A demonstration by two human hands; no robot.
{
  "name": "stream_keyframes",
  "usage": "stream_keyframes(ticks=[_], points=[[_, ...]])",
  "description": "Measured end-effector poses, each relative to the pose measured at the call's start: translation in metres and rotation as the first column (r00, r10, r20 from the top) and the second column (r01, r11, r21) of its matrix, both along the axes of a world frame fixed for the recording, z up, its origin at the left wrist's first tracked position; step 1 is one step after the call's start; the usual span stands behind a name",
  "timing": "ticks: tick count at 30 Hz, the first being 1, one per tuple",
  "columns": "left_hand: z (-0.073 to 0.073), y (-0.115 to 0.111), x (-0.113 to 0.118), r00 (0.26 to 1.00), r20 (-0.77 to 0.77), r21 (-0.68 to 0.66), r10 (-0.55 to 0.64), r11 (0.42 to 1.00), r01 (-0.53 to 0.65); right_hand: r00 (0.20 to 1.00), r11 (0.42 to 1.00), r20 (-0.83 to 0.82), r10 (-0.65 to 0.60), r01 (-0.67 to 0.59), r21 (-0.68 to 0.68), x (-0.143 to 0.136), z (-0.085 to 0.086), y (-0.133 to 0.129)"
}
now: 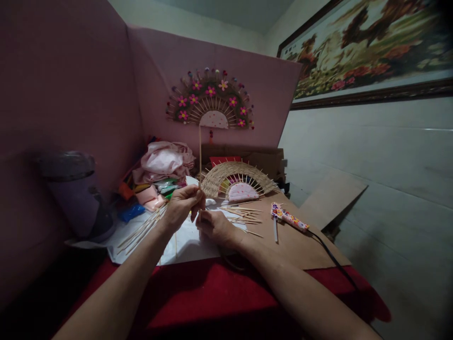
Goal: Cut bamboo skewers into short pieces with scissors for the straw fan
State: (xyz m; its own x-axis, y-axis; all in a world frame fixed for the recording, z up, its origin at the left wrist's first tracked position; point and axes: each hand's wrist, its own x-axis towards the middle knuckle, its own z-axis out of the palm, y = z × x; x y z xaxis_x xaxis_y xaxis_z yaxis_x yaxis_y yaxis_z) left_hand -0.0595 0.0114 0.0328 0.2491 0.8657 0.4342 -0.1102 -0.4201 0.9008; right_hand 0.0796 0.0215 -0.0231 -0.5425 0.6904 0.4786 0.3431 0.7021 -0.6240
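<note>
A long thin wooden stick (200,156) stands upright in front of me. My left hand (182,204) is closed in a pinch around it. Just below and to the right, my right hand (216,227) pinches at the stick's lower part, where the fingers hide most of the contact. Behind my hands leans a half-round fan (244,168) with a woven straw band, stick ribs and a pink spotted centre. Short pointed sticks (246,216) lie scattered to the right of my right hand. Longer sticks (145,227) lie in a bundle left of my left wrist.
A flower-patterned glue gun (292,219) with a black cord rests on a brown board (311,250). Red cloth (212,288) covers the table. At left are colourful packets (132,212), pink fabric (166,160) and a purple container (76,203). A flowered fan (214,119) hangs behind.
</note>
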Motion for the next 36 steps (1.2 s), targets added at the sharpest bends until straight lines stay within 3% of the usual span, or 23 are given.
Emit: stream_keyframes(ticks=[12,19,25,29,36], points=[[-0.001,-0.003,0.007,0.994,0.031,0.049,0.101,0.994,-0.102,0.999,0.995,-0.002,-0.05,0.049,-0.086,-0.003,0.012,-0.007],[-0.002,-0.004,0.009,0.985,0.057,0.073,0.164,0.983,-0.168,0.998,0.978,-0.061,-0.019,0.006,-0.209,-0.005,0.003,-0.004],[-0.002,-0.003,0.009,0.985,0.074,0.086,0.154,0.983,-0.16,0.999,0.993,-0.005,-0.054,0.053,-0.105,-0.005,0.008,-0.008],[-0.003,-0.003,0.01,0.985,0.074,0.09,0.156,0.983,-0.162,0.997,0.988,0.047,-0.059,0.065,-0.138,-0.005,0.012,-0.009],[-0.002,-0.002,0.004,0.993,0.036,0.071,0.11,0.991,-0.113,0.994,0.992,0.056,-0.091,0.096,-0.083,-0.006,0.01,-0.007]])
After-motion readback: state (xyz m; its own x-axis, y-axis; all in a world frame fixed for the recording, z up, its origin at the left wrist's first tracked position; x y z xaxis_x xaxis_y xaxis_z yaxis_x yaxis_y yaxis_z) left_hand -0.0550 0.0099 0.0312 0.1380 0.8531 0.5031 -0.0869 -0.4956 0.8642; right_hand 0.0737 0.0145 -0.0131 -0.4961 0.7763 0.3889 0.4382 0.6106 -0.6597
